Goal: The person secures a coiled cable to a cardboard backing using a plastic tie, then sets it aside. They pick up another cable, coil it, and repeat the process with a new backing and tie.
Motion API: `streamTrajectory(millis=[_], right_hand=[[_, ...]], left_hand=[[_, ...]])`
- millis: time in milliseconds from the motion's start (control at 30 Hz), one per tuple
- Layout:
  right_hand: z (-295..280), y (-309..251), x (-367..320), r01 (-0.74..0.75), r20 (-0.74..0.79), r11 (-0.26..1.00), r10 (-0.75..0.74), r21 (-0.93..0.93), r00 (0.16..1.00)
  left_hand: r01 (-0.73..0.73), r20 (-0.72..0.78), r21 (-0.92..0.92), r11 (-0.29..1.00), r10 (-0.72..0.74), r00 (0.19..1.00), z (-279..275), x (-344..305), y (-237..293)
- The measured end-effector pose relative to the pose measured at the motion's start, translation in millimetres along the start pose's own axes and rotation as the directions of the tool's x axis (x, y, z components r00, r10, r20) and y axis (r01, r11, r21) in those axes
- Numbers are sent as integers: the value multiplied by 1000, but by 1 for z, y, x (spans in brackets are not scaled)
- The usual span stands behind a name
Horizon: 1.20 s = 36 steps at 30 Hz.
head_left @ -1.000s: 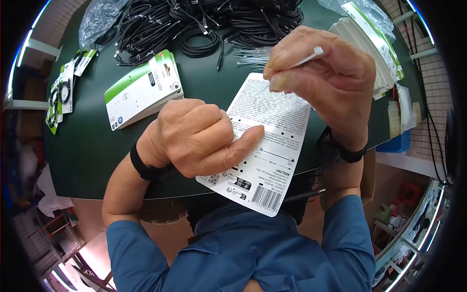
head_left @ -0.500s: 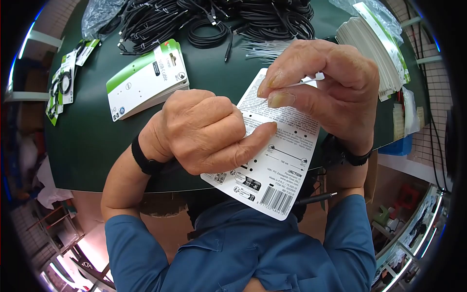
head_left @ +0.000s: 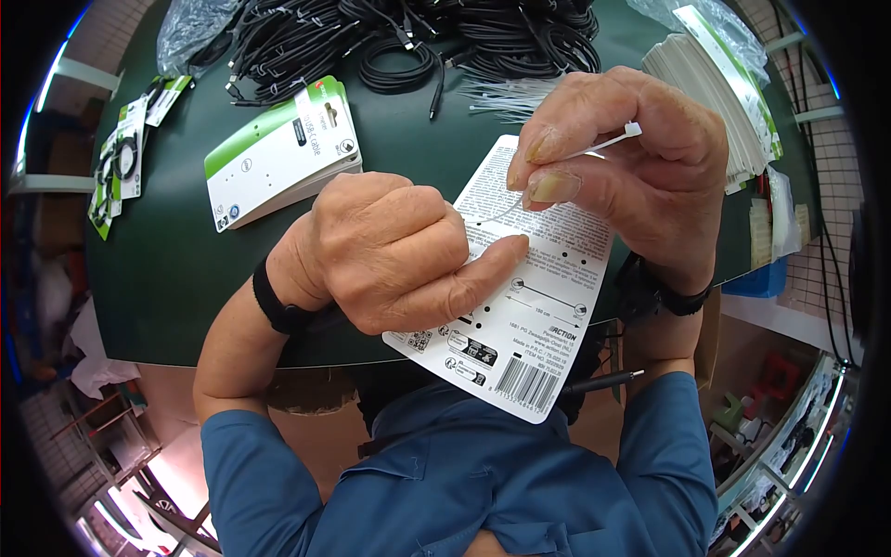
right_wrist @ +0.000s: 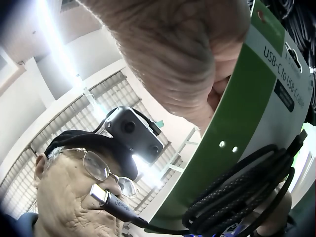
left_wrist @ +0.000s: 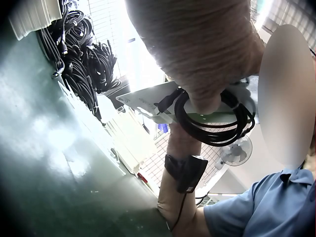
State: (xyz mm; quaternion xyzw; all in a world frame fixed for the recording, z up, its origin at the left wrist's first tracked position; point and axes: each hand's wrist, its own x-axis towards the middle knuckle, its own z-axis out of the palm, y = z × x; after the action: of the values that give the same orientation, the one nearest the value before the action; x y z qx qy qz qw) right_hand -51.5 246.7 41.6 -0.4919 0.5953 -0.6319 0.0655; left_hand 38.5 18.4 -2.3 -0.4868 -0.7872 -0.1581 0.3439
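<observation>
My left hand (head_left: 399, 251) grips a printed cardboard packaging card (head_left: 548, 278), its thumb lying across the text side. On the card's green and white face, a coiled black USB cable (right_wrist: 237, 197) lies against it, with one plug (right_wrist: 101, 195) sticking out; the left fingers are at the coil (left_wrist: 212, 136). Between thumb and forefinger my right hand (head_left: 645, 172) pinches a thin white cable tie (head_left: 608, 144) above the card. The tie's head points up and right, while its thin tail curves down to the card beside the left knuckles.
A stack of green and white cards (head_left: 283, 158) lies left of the hands, and another card stack (head_left: 705, 102) stands at right. Behind are a pile of black cables (head_left: 306, 46) and loose cable ties (head_left: 506, 97). Finished-looking carded cables (head_left: 121, 167) sit far left.
Since the middle frame the right hand has shifted slightly up and right with the cable tie, exposing more of its tail. Earlier, that hand came down relative to the card. The left hand keeps its grip.
</observation>
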Motion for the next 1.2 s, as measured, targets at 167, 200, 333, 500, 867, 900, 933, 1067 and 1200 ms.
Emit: streamTrajectory(millis=[167, 200, 333, 500, 867, 900, 933, 1067, 1200], right_hand=[[1, -1, 0, -21, 18, 1000, 21, -7, 1000], [1, -1, 0, -22, 28, 1000, 23, -22, 999], [-1, 0, 3, -13, 95, 995, 23, -104, 995], [-2, -1, 5, -24, 242, 974, 79, -224, 967], [-6, -3, 3, -86, -65, 988, 78, -130, 995], [-3, 2, 2, -20, -264, 989, -19, -147, 964], [0, 6, 3, 44, -447, 984, -118, -174, 887], [-2, 20, 12, 256, -459, 924, -366, -285, 809], [13, 22, 10, 358, -104, 760, -484, -542, 869]], left_hand=[[0, 7, -6, 1000, 1, 1000, -1, 1, 0], [2, 19, -10, 1000, -2, 1000, -2, 1, 0], [17, 12, 10, 1000, -17, 1000, -1, 0, 1], [23, -59, 30, 999, -21, 998, 6, -2, 0], [169, -147, -97, 981, -182, 972, 6, 9, -8], [213, -178, -127, 969, -234, 956, 5, 11, -12], [212, -183, -116, 970, -231, 956, 8, 7, -14], [504, -371, -288, 815, -580, 725, 15, 1, -18], [745, -313, -439, 503, -863, 398, 6, 12, -12]])
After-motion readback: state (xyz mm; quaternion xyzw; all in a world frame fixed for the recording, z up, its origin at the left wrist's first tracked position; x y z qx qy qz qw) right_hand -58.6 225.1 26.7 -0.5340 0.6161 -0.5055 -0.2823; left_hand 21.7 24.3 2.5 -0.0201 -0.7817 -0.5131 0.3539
